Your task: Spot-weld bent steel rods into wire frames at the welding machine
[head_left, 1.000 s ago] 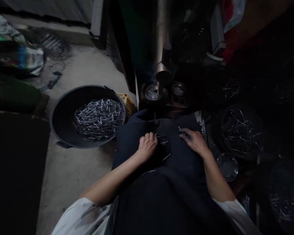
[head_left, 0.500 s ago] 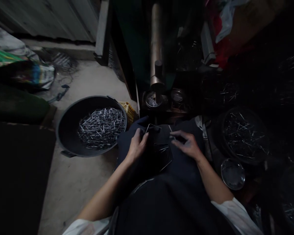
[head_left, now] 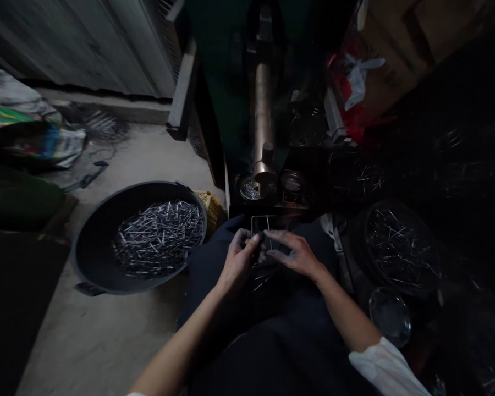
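Above the lap, my left hand [head_left: 240, 257] pinches a thin bent wire piece [head_left: 259, 216] that stands up from the fingers. My right hand [head_left: 293, 252] is right beside it, thumb and index finger around the upright side of a wire; whether this is the same piece cannot be made out. Below the hands, a few more wires [head_left: 264, 280] lie on the dark lap. Straight ahead stands a machine with a round metal shaft [head_left: 263, 121], and a small dish of tiny metal parts [head_left: 249, 188] sits at its foot.
At the left, a large black basin [head_left: 94, 242] holds a heap of metal wire pieces, with a yellow crate [head_left: 209, 206] behind it. To the right are a dark container of wires [head_left: 400, 247] and a round clear dish [head_left: 390, 316]. A grey metal bar [head_left: 182, 93] juts out ahead.
My hands have come together, the right moving left to the wire at my left hand. The view has shifted, so the surroundings appear lower.
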`<state>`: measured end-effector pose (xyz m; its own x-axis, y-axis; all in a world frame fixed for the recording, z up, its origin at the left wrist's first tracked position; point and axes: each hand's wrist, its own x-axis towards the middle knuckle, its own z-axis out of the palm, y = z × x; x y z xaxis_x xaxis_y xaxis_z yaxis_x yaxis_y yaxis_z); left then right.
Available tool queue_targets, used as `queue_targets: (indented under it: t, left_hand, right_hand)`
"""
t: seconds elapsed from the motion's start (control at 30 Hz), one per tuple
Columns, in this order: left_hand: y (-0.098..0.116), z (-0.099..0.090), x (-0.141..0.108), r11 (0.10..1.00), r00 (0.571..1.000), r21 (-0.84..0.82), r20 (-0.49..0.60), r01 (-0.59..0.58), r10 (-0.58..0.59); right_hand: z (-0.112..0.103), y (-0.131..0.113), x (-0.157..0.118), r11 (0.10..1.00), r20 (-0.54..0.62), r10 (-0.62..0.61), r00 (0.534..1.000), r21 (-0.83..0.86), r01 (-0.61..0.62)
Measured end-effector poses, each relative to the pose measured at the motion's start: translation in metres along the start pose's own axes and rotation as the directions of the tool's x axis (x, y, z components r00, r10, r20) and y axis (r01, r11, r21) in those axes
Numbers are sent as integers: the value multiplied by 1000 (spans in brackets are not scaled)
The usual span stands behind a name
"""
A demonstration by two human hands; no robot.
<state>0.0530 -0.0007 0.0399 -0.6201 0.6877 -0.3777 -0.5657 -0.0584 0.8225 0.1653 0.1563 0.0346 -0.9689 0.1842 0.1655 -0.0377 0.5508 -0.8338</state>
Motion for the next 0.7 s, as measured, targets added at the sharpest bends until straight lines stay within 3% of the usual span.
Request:
queue_targets:
  t: [0.33, 0.7]
  left_hand:
    - [8, 6, 10, 992, 996, -108, 51, -61, 67]
    - [11, 2, 17, 987, 992, -121, 63, -101, 109]
  right_hand:
    - [-12, -9, 20, 999, -34, -40, 999, -25, 39]
    - [-18, -10, 32, 995, -25, -98, 995, -14, 97]
